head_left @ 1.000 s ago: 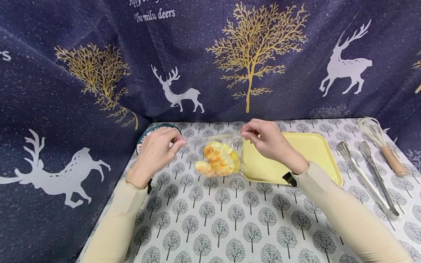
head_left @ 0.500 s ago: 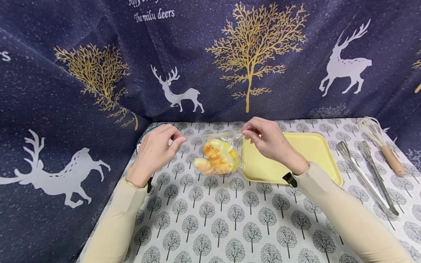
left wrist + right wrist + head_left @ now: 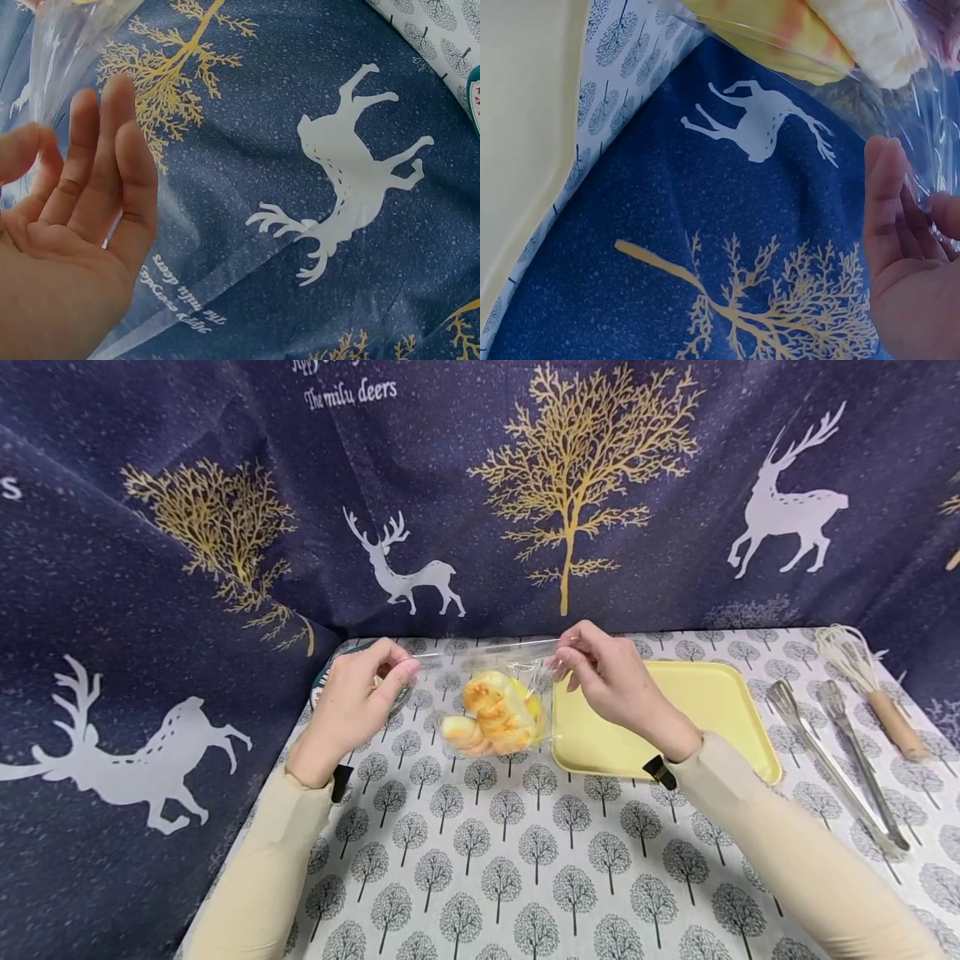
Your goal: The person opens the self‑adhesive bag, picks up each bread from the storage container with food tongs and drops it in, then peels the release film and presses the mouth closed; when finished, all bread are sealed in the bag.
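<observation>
A clear plastic bag [image 3: 551,693] hangs between the two hands, its top edge pulled straight. Inside it are bread pieces [image 3: 498,714], golden brown on top, with a yellow piece [image 3: 534,703] behind them. My left hand [image 3: 352,702] pinches the bag's upper left corner between thumb and index finger; in the left wrist view that hand [image 3: 82,202] has its other fingers loosely bent. At the upper right corner my right hand [image 3: 611,681] pinches the plastic. The right wrist view shows the bag's gathered film by the thumb of this hand [image 3: 915,262].
A yellow tray [image 3: 667,760] lies right of the bag, partly behind the right hand. Further right are metal tongs [image 3: 832,768] and a whisk [image 3: 873,693] with a wooden handle. A round green-rimmed item [image 3: 322,679] sits behind the left hand. A dark deer-print cloth [image 3: 465,485] hangs behind.
Both hands have risen slightly, lifting the bag's top edge. The bag and bread have shifted a little upward, and the top edge looks tauter. The tray and utensils stay put.
</observation>
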Tool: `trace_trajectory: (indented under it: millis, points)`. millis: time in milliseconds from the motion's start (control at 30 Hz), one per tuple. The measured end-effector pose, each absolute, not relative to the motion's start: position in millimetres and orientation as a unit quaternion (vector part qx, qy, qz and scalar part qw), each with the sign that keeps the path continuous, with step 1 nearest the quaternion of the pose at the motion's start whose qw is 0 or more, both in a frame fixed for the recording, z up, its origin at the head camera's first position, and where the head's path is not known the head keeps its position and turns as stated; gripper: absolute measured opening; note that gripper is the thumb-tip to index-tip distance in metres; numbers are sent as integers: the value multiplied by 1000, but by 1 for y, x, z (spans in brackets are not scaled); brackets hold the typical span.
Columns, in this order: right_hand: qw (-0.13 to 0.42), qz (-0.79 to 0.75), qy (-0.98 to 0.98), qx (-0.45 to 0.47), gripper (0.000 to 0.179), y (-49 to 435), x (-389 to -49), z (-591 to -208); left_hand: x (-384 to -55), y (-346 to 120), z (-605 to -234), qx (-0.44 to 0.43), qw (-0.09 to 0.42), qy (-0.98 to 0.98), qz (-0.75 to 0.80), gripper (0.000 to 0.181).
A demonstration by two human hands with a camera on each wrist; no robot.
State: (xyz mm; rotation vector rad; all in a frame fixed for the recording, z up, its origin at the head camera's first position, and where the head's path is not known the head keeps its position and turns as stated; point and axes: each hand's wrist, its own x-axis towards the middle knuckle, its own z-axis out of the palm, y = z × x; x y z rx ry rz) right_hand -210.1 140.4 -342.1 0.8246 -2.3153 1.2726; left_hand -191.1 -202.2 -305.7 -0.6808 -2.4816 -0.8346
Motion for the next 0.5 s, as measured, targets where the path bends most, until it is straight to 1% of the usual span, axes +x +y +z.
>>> trace_trajectory:
  millis: [233, 400, 500]
  points:
    - [172, 478, -814, 282, 6, 138, -207, -340, -189, -198, -306, -269, 238, -867, -346, 10]
    - [160, 494, -806, 284, 7, 138, -206, -341, -188, -198, -306, -272, 259, -858, -350, 10]
    - [154, 497, -807, 281, 7, 138, -206, -341, -188, -198, -306, -267, 262, -858, -351, 10]
